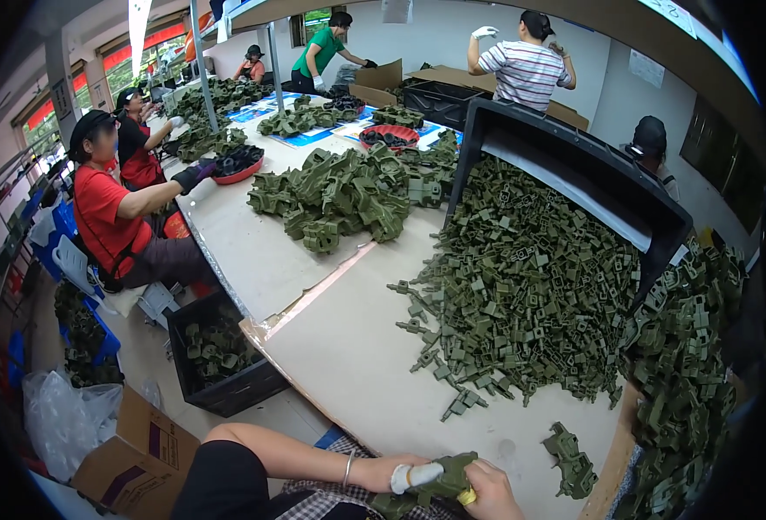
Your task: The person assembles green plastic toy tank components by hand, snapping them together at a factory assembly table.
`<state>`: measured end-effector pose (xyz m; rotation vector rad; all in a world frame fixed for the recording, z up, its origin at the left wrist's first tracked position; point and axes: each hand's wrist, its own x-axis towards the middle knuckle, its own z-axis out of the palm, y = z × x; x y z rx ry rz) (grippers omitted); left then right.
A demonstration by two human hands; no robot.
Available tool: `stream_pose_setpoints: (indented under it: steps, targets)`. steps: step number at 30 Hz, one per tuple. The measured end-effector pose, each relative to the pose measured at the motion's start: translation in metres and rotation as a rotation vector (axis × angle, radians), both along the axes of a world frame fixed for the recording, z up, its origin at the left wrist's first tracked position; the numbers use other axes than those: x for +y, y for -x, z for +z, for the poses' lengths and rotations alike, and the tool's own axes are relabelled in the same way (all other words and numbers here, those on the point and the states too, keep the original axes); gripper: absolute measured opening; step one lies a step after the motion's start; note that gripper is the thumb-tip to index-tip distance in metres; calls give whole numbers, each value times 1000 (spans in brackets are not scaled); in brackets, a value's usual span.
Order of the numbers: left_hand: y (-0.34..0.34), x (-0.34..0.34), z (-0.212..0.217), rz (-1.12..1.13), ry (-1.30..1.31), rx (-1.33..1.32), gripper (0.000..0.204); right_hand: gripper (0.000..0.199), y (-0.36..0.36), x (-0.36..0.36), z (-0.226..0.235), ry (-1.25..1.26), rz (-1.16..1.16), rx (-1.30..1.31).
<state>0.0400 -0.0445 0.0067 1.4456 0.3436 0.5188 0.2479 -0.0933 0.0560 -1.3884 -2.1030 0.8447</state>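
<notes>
1. Head view. Landmark: the large heap of small olive-green moulded plastic parts (530,295) on the beige work table (357,364).
2. Held item: an olive-green plastic assembly (439,481), angular and blocky, with a small yellow piece at its lower right. It sits at the table's near edge, well below the heap and apart from it.
3. Left hand (391,474), with a white cot on one finger and a thin bracelet at the wrist, is closed on the assembly's left end.
4. Right hand (489,490) is clamped on its right end, fingers curled over the yellow piece.
5. A single assembled green piece (571,461) lies on the table just below the heap, right of the held item.
6. A black plastic crate (573,165) stands tipped at the heap's upper edge, with parts spilling from it.
</notes>
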Motion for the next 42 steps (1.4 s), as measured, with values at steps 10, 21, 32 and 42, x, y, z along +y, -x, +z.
stream_pose_setpoints:
  steps: [10,21,32,42]
  targets:
    - [4,7,28,-161,-267,76,33,22,3,9,21,-180,151,-7]
    - [-5,16,17,-182,-150,79,31,16,2,14,7,-168,149,91]
    - [15,23,-8,-5,95,76,73,22,-25,27,-23,476,-490,673]
    - [59,27,-2,537,1019,-293,63,33,-6,93,-72,-395,-396,-230]
